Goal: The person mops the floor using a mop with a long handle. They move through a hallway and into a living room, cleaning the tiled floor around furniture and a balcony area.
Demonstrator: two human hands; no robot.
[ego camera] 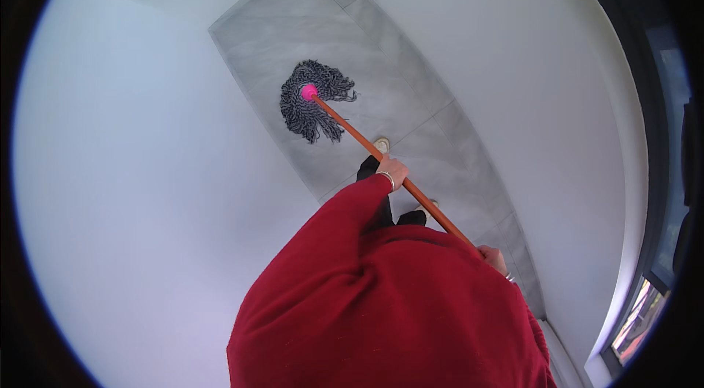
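A string mop with a grey and black yarn head [302, 104] rests on the grey tiled floor [264, 52], its strands fanned out to the right and below. A pink socket [309, 92] joins the head to an orange-brown handle [352, 131] that slants down to the right. My left hand [392, 169], with a bracelet at the wrist, is wrapped around the middle of the handle. Higher up the shaft, close to my body, my right hand [493, 259] grips it too. The handle's top end is hidden by my red sweater.
White walls [154, 129] enclose the narrow floor on the left, at the far end and on the right [528, 85]. A dark-framed window [657, 168] lines the far right. My light-coloured shoes [381, 144] stand on the tiles close to the handle.
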